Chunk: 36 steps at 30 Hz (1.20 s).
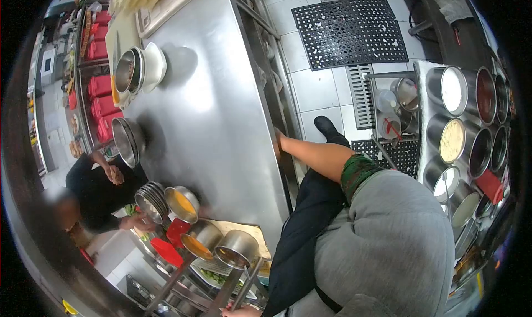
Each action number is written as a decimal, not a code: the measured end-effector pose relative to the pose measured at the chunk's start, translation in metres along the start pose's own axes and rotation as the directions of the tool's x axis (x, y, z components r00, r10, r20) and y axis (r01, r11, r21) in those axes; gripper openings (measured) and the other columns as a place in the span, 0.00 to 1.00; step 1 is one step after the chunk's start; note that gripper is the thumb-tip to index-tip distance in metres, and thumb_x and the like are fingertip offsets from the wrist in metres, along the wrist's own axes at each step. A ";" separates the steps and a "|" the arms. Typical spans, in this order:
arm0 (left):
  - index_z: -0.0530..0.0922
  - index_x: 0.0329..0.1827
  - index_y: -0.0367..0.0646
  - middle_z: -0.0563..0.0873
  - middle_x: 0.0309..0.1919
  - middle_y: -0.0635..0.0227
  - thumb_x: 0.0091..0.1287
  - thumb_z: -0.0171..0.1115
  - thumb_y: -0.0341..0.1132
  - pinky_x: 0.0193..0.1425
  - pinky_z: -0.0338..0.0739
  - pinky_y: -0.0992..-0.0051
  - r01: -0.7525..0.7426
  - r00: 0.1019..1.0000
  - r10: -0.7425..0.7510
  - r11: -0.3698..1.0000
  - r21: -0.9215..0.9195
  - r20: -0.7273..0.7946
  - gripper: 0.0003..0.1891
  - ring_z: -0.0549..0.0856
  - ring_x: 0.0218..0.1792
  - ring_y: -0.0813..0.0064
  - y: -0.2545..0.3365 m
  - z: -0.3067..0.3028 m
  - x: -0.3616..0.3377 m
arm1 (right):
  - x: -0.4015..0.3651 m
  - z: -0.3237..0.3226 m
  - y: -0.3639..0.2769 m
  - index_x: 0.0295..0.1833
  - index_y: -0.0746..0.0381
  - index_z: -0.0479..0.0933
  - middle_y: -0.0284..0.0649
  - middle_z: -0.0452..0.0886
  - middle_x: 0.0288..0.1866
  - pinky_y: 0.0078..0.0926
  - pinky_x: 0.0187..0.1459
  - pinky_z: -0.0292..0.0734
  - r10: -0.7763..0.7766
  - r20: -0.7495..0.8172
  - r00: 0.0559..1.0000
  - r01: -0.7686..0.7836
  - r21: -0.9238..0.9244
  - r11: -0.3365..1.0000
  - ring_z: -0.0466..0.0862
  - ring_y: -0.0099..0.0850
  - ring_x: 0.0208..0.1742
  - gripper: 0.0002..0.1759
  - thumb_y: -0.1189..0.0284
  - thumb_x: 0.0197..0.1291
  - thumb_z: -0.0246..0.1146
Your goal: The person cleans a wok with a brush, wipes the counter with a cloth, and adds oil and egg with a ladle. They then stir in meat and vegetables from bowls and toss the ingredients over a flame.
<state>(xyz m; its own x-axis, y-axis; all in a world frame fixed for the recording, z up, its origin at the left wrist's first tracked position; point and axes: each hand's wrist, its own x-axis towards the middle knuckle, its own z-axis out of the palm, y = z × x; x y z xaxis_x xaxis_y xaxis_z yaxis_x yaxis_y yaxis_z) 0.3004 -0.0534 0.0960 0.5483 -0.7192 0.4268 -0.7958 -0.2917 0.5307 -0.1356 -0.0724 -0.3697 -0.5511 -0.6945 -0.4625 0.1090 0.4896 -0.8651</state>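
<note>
Your left hand (239, 312) is by the lower frame edge, nearest the metal pot (236, 249); your right hand (279, 142) is at the counter (213, 104) edge. You can't tell either grip here. Bumping that pot could spill the orange-filled pan (200, 243) beside it.

Black perforated mats (350, 32) on white floor tiles (313, 90), floor grate (360, 98) beside them. Steel pots in rows: one with white contents (453, 91), one pale yellow (451, 141), one dark red (486, 95). Clear tub (386, 101) on a lower level nearby. Red bins (101, 87) racked on the opposite side. Co-worker (100, 189) in black, one hand beside stacked steel bowls (151, 202).
</note>
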 end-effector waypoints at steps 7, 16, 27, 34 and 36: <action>0.83 0.62 0.44 0.87 0.53 0.47 0.81 0.45 0.35 0.52 0.79 0.57 -0.290 0.955 0.288 0.957 0.026 0.068 0.18 0.86 0.45 0.50 -0.034 -0.004 0.017 | 0.004 -0.007 0.009 0.58 0.66 0.78 0.48 0.85 0.47 0.38 0.50 0.79 0.023 -0.031 0.999 -0.023 0.011 1.000 0.84 0.40 0.49 0.21 0.62 0.76 0.48; 0.81 0.65 0.42 0.87 0.53 0.50 0.82 0.45 0.37 0.57 0.76 0.56 -0.043 0.993 0.049 0.997 -0.059 0.106 0.20 0.85 0.47 0.53 0.010 -0.006 -0.010 | 0.013 -0.002 0.001 0.57 0.65 0.78 0.46 0.85 0.47 0.38 0.51 0.78 0.051 -0.048 0.998 -0.051 0.009 0.999 0.83 0.38 0.48 0.22 0.60 0.77 0.47; 0.84 0.51 0.33 0.86 0.43 0.53 0.76 0.57 0.44 0.52 0.74 0.55 -0.170 0.977 0.198 0.945 -0.278 0.074 0.20 0.82 0.40 0.58 -0.005 -0.003 -0.003 | 0.021 -0.005 0.013 0.56 0.64 0.79 0.45 0.84 0.48 0.38 0.51 0.77 0.126 -0.178 0.976 -0.118 0.056 0.991 0.82 0.36 0.48 0.23 0.57 0.79 0.46; 0.83 0.38 0.35 0.83 0.31 0.58 0.73 0.60 0.42 0.44 0.73 0.58 -0.067 0.994 0.094 0.933 -0.354 0.061 0.16 0.78 0.33 0.63 0.044 0.000 -0.030 | 0.027 -0.012 0.031 0.55 0.64 0.79 0.44 0.84 0.48 0.37 0.52 0.77 0.172 -0.351 0.921 -0.113 0.183 0.977 0.81 0.35 0.48 0.24 0.56 0.80 0.45; 0.81 0.35 0.35 0.81 0.30 0.60 0.72 0.61 0.42 0.42 0.72 0.59 -0.035 0.996 0.062 0.924 -0.381 0.059 0.16 0.76 0.31 0.65 0.039 -0.001 -0.022 | 0.020 -0.029 0.045 0.55 0.63 0.79 0.44 0.84 0.48 0.37 0.52 0.76 0.194 -0.524 0.830 -0.018 0.322 0.947 0.81 0.34 0.48 0.25 0.55 0.80 0.45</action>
<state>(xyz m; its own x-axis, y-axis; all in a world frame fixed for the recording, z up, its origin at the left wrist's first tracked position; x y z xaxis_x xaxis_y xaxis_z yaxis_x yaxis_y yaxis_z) 0.2578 -0.0485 0.1081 0.4822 -0.7716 0.4149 -0.6564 -0.0046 0.7544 -0.1660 -0.0492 -0.4123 -0.8691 -0.2051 -0.4500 0.3796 0.3066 -0.8729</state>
